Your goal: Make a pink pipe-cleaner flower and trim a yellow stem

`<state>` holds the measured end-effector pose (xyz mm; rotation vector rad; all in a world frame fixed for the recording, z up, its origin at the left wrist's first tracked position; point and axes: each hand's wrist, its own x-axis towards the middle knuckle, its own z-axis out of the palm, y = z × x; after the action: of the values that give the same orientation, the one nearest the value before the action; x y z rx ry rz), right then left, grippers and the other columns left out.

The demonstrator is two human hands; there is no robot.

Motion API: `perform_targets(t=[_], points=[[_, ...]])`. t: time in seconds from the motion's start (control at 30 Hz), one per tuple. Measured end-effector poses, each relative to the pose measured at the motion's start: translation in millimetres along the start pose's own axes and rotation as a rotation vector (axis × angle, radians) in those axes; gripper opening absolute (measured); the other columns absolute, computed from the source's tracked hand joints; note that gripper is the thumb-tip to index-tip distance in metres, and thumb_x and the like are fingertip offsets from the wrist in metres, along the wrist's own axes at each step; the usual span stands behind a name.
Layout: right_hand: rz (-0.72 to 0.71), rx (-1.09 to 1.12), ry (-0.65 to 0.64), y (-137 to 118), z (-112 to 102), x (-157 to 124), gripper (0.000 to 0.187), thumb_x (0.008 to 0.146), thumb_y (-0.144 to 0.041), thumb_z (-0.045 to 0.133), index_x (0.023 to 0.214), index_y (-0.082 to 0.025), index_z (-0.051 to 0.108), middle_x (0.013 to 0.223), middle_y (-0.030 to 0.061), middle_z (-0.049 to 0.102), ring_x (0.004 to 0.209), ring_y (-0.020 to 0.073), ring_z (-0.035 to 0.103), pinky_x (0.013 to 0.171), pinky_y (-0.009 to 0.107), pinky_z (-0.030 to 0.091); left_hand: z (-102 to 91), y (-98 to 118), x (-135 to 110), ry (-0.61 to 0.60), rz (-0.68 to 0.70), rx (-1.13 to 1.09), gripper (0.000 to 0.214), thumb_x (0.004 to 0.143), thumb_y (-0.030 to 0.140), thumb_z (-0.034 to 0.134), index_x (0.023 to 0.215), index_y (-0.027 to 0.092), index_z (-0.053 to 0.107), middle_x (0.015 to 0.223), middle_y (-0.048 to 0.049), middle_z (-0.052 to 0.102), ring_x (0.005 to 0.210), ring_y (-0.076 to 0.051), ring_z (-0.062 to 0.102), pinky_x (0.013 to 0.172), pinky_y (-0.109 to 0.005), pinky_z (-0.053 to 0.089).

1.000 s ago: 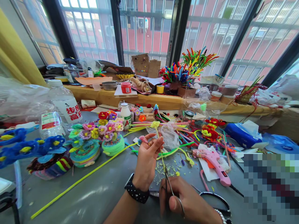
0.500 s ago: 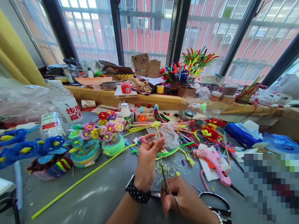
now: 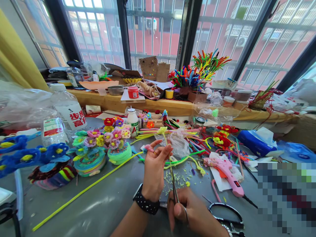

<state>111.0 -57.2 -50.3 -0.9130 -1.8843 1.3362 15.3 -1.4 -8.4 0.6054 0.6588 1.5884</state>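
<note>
My left hand [image 3: 155, 171], with a black dotted watch on the wrist, pinches a thin yellow-green pipe-cleaner stem [image 3: 166, 142] that ends in a small yellow bud at the top. A bit of pink fuzz shows at its fingertips. My right hand [image 3: 195, 212] is closed round small scissors [image 3: 174, 189], whose blades point up along the stem just below my left thumb. Yellow-green trimmings [image 3: 177, 179] lie scattered on the grey table [image 3: 98, 210] under the blades.
A pink glue gun [image 3: 228, 174] lies to the right, and black scissors [image 3: 225, 212] sit by my right wrist. A long yellow-green pipe cleaner [image 3: 81, 194] crosses the table. Pipe-cleaner flower pieces [image 3: 96, 148] and water bottles [image 3: 67, 112] stand at the left.
My right hand and the scissors have shifted slightly left and up along the stem. My left hand has raised the stem a little.
</note>
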Motion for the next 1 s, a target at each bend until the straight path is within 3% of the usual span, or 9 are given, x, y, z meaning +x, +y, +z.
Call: perform_targets(t=[0.27,0.53,0.83,1.0], points=[[-0.012,-0.011,-0.014,0.0,0.7,0.3,0.078,0.063,-0.073,0.017,0.046,-0.01,0.059,0.044,-0.0019,0.039,0.045,0.0068,0.039,0.045,0.019,0.028,0.4,-0.4,-0.6,-0.016,0.008,0.004,0.035,0.063,0.012,0.063,0.092,0.018,0.045,0.056,0.0069,0.056,0.057,-0.005,0.055,0.059,-0.016,0.04],[0.013,-0.028,0.054,8.4,-1.6,-1.5,0.073,0.07,-0.067,0.024,0.042,-0.011,0.06,0.039,-0.0029,0.034,0.042,0.0061,0.035,0.043,0.019,0.025,0.5,-1.8,0.3,0.007,-0.004,-0.047,0.031,0.061,0.013,0.065,0.085,0.017,0.046,0.057,0.0056,0.057,0.059,-0.007,0.057,0.059,-0.017,0.041],[-0.001,-0.073,-0.019,-1.9,-4.0,-2.1,0.084,0.063,-0.074,0.009,0.052,-0.01,0.061,0.045,-0.0014,0.039,0.045,0.0069,0.038,0.042,0.019,0.025,-0.5,-1.6,1.2,0.001,-0.018,-0.1,0.028,0.061,0.011,0.064,0.083,0.016,0.047,0.057,0.0052,0.057,0.058,-0.006,0.057,0.056,-0.015,0.041],[0.001,-0.075,-0.024,-4.4,-4.0,-1.3,0.081,0.061,-0.075,0.013,0.05,-0.01,0.06,0.044,-0.0014,0.041,0.045,0.0074,0.04,0.044,0.019,0.028,1.6,-0.8,0.0,0.006,-0.02,-0.107,0.028,0.061,0.011,0.064,0.083,0.017,0.047,0.056,0.0052,0.057,0.057,-0.006,0.057,0.056,-0.014,0.042]])
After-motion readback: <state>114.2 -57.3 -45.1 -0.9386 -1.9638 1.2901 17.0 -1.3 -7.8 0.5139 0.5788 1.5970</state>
